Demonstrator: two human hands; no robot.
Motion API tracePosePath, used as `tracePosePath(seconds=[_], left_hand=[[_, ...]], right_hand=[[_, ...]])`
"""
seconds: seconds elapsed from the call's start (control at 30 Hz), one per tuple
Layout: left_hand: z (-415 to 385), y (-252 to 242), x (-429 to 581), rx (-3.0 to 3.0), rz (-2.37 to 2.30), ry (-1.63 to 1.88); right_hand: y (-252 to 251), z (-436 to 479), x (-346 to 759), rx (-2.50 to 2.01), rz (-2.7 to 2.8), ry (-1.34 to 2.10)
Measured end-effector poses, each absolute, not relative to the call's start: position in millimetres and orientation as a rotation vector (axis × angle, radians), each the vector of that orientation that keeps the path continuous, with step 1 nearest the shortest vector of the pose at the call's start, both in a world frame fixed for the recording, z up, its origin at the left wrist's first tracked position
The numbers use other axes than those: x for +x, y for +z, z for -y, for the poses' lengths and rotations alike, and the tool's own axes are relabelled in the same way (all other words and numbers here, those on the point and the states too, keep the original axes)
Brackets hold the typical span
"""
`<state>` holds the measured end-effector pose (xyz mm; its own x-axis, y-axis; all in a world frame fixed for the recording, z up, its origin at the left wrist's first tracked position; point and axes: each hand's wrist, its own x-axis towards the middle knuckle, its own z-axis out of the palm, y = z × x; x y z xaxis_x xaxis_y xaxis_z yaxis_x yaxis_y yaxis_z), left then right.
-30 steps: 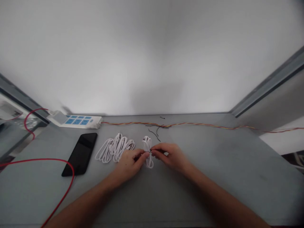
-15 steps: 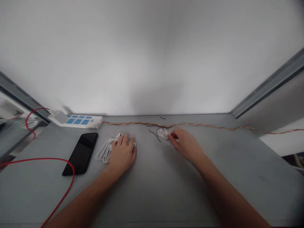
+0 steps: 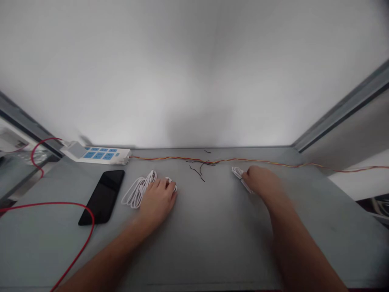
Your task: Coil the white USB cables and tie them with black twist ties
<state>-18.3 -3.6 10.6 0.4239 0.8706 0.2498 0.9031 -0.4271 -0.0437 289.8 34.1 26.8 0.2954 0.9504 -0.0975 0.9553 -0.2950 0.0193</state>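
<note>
My left hand [image 3: 158, 199] lies palm down on the right part of a pile of loose white cables [image 3: 138, 190], fingers curled over the loops. My right hand [image 3: 261, 181] is out to the right on the grey table [image 3: 212, 231], closed on a small tied bundle of white cable [image 3: 238, 173] whose loops stick out to the left of the fingers. The hand is slightly smeared by motion. A few short black wire ties [image 3: 199, 168] lie between the two hands near the back.
A black phone [image 3: 102, 196] lies left of the cable pile. A white and blue power strip [image 3: 95, 155] sits at the back left with a red cord [image 3: 69, 211] looping across the left. A twisted red-yellow wire [image 3: 273, 163] runs along the back wall.
My right hand has carried the small tied bundle from the middle out to the right. My left hand left that bundle and settled on the loose cable pile.
</note>
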Motion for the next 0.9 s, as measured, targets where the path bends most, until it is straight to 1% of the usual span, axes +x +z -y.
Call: tracePosePath(seconds=[0.07,0.13,0.23,0.3,0.4,0.5,0.6,0.67,0.7,0.77,0.9], left_hand=[[4.0,9.5,-18.8,-2.542,1.584,-0.208],[4.4,6.4,-18.9,-2.601,1.569,-0.200],[5.4,2.0,-17.7,-2.706,1.527,-0.281],[6.2,0.1,-16.5,-2.774,1.500,-0.336],[7.3,-2.7,-14.3,-2.845,1.469,-0.464],[8.9,-5.7,-11.2,-2.921,1.402,-0.698],[10.8,-6.2,-8.3,-2.984,1.289,-0.981],[11.2,-4.5,-8.1,-2.935,1.272,-1.111],[10.7,-3.4,-8.7,-2.879,1.290,-1.132],[8.6,-1.5,-11.0,-2.765,1.336,-1.066],[1.9,-2.3,-16.6,-2.750,1.373,-0.725]], right_hand=[[26.1,-34.0,290.3,2.504,-1.797,-0.063],[26.2,-33.6,286.2,2.560,-1.881,0.111],[25.3,-32.3,271.1,2.537,-2.235,0.346],[22.1,-30.4,256.4,2.425,-2.548,0.332],[13.0,-24.6,232.7,2.148,-2.928,0.163],[2.5,-16.1,212.9,1.809,-3.168,-0.197],[-4.7,-8.6,199.2,1.450,-3.283,-0.505],[-7.2,-6.0,193.4,1.258,-3.306,-0.604],[-8.1,-5.4,191.3,1.190,-3.315,-0.626],[-9.7,-5.5,188.6,1.133,-3.325,-0.638],[-11.9,-8.3,187.2,1.254,-3.258,-0.616]])
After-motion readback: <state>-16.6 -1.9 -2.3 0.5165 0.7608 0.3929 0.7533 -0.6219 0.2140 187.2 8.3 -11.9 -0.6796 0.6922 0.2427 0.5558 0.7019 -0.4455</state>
